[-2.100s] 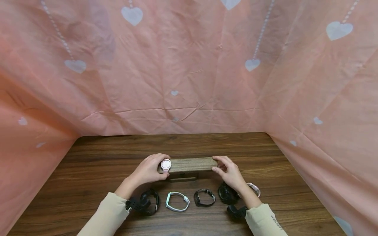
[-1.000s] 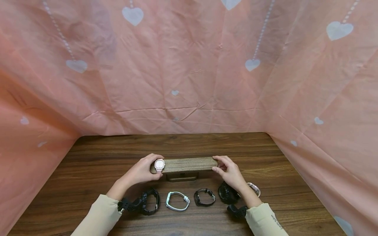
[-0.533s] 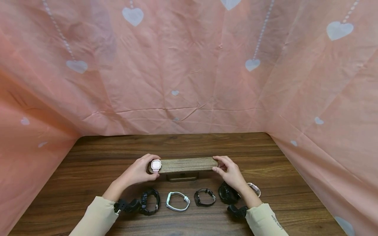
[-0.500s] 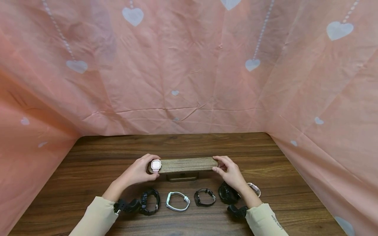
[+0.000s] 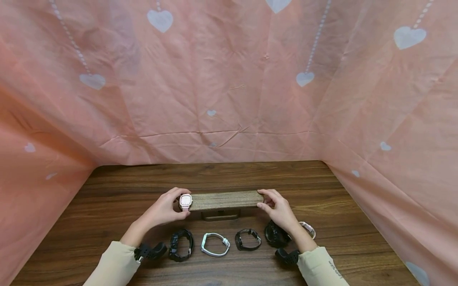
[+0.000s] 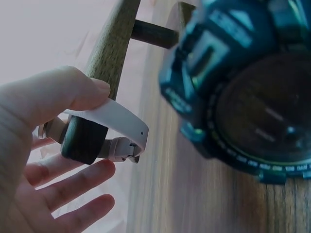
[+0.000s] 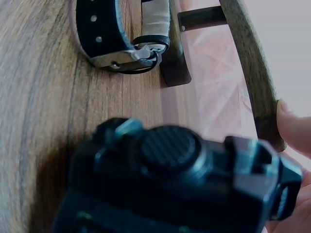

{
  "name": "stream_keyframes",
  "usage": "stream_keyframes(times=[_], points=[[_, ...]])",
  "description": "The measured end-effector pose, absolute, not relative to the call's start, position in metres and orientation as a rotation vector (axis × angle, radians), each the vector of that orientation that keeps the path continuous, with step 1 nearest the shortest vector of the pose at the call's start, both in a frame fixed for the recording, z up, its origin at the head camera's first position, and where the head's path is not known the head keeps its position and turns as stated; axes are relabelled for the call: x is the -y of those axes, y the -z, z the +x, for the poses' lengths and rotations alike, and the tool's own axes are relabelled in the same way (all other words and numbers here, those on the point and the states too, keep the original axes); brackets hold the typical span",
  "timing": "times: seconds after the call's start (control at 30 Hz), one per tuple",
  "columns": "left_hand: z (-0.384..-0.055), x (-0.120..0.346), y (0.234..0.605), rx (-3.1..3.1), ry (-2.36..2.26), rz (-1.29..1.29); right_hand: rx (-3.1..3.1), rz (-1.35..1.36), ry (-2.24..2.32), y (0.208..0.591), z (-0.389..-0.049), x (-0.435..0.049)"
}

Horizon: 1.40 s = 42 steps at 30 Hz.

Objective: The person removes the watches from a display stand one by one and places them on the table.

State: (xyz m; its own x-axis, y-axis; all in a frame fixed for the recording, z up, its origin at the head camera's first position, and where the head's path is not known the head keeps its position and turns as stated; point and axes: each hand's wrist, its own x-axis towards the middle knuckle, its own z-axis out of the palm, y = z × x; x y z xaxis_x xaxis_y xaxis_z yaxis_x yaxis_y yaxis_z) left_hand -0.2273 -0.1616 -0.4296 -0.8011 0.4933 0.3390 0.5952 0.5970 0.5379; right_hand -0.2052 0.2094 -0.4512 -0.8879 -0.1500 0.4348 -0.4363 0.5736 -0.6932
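A wooden watch stand (image 5: 225,200) with a long crossbar rises from a small base on the table. Round the bar's left end loops a watch with a pale pink strap and a square white face (image 5: 185,200). My left hand (image 5: 162,208) pinches this watch, thumb on the strap and fingers behind; in the left wrist view, the buckled strap (image 6: 119,116) hangs in a loop around the dark end of the bar. My right hand (image 5: 280,210) grips the bar's right end between thumb and fingers; the right wrist view shows the thumb (image 7: 291,124) against it.
In front of the stand lie a black sports watch (image 5: 180,245), a light blue-white watch (image 5: 215,244), a slim black watch (image 5: 248,240) and a bulky black watch (image 5: 276,234). A pink-white strap (image 5: 308,229) shows behind my right forearm. Pink cloth (image 5: 229,99) walls the table (image 5: 125,186).
My left hand has slid the pink watch leftward along the bar to its left end. My right hand has stayed on the right end.
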Motion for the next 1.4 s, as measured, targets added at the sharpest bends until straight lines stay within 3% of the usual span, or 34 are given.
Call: stream_keyframes(times=[1.4], points=[[-0.218,0.19,0.432,2.569,0.937,-0.879,2.459,0.489,-1.213,0.45,-0.206,-0.211]])
